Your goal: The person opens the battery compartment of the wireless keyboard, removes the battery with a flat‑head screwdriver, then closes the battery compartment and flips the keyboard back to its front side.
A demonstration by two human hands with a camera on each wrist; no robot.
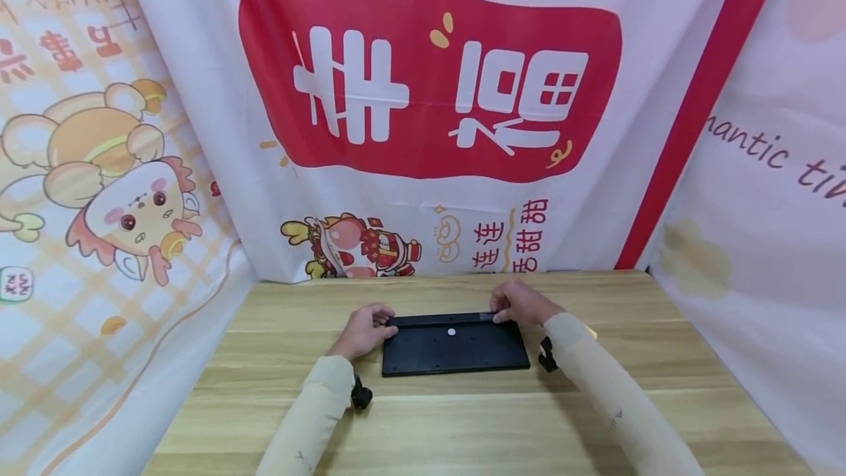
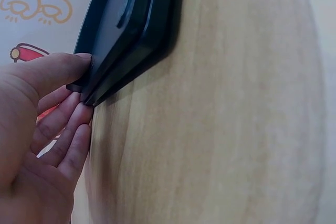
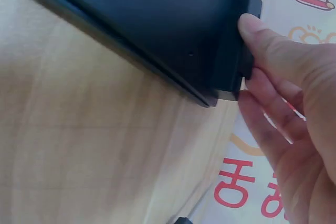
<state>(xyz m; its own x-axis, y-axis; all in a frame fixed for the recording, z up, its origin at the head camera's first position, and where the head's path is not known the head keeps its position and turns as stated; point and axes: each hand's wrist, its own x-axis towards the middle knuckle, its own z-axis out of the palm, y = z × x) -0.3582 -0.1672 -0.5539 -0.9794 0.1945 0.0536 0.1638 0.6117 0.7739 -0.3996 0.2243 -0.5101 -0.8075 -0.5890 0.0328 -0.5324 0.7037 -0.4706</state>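
Observation:
A black keyboard (image 1: 456,352) is on the wooden table, underside up, with a raised ridge along its far edge and a small white round sticker near that ridge. Its keys are hidden. My left hand (image 1: 360,330) pinches the far left corner, thumb on the ridge and fingers behind the edge; the left wrist view shows the thumb (image 2: 79,65) pressed against the black plastic. At the far right corner my right hand (image 1: 522,303) pinches the ridge the same way, its thumb (image 3: 254,27) on the upper side and its fingertips at the outer edge.
The wooden table (image 1: 436,432) extends around the keyboard. A printed white cloth (image 1: 429,197) hangs behind the table's far edge, with more printed cloth at both sides. Beside the right sleeve, a small yellow thing (image 1: 592,332) is partly hidden.

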